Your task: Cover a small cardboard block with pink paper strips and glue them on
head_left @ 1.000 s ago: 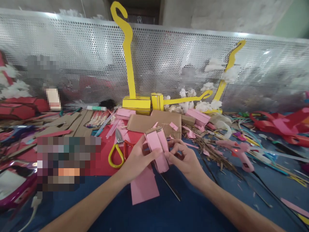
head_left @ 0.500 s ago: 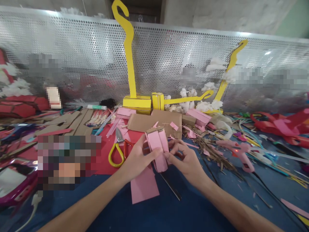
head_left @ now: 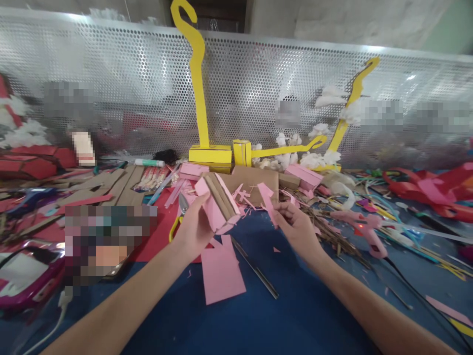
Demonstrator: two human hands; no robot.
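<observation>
A cardboard box partly covered in pink paper (head_left: 218, 203) is gripped by my left hand (head_left: 195, 228), its bare brown side facing up. To the right, my right hand (head_left: 295, 228) pinches a narrow pink paper strip (head_left: 267, 199) that stands upward, apart from the box. Below the box a pink sheet (head_left: 222, 276) lies on the blue table (head_left: 295, 315), and beside it rests a thin dark metal tool (head_left: 256, 270). Yellow-handled scissors (head_left: 175, 227) are partly hidden behind my left hand.
A pink glue gun (head_left: 365, 229) with a lit red light and black cable lies right. Yellow hooked shapes on boxes (head_left: 210, 155) stand at the back before a perforated metal panel (head_left: 251, 88). Cardboard scraps (head_left: 342, 236), red paper (head_left: 155, 231) and a purple object (head_left: 29, 281) lie around.
My left hand has moved left and turned the box so its brown side shows. My right hand has come away from the box to the right and now holds a pink strip.
</observation>
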